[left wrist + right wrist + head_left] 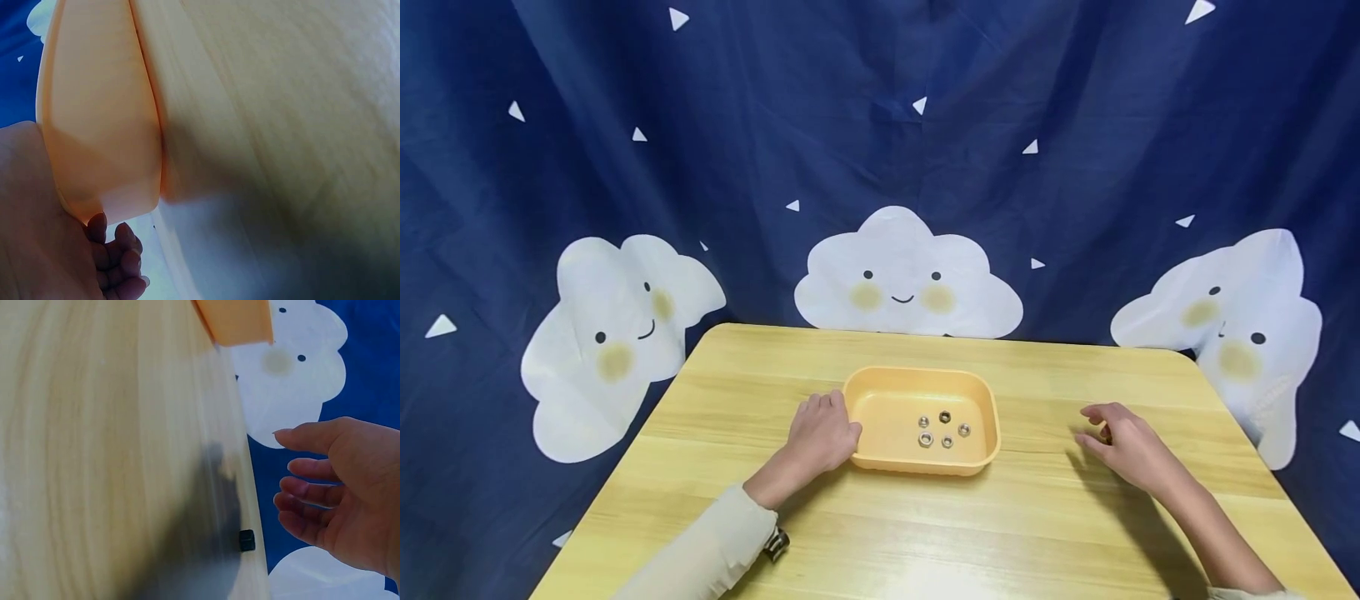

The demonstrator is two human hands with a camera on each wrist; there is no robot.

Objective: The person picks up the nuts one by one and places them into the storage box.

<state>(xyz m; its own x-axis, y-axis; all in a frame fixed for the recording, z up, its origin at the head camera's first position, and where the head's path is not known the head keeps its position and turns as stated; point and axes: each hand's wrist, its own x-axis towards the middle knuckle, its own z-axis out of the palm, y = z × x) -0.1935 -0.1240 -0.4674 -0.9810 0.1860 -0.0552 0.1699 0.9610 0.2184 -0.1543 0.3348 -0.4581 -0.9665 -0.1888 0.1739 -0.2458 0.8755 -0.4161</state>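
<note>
A shallow orange-yellow plastic tray (880, 421) sits on the table. Inside it, towards the right, lie several metal nuts (926, 439), silver except for one dark nut (945, 417). My left hand (822, 435) grips the tray's left end, the thumb over the rim; in the left wrist view its curled fingertips (125, 234) show at the tray's end. To the right of the tray, my right hand (1123, 442) is above the table, fingers loosely bent and thumb apart, holding nothing. A small dark block-like piece (247, 540) lies on the table near that hand, partly hidden by it in the head view.
The light wooden table (917, 533) has rounded far corners. Behind it hangs a dark blue curtain (925, 158) printed with white clouds and triangles. Something dark is worn at the left wrist (777, 544), by the sleeve's cuff.
</note>
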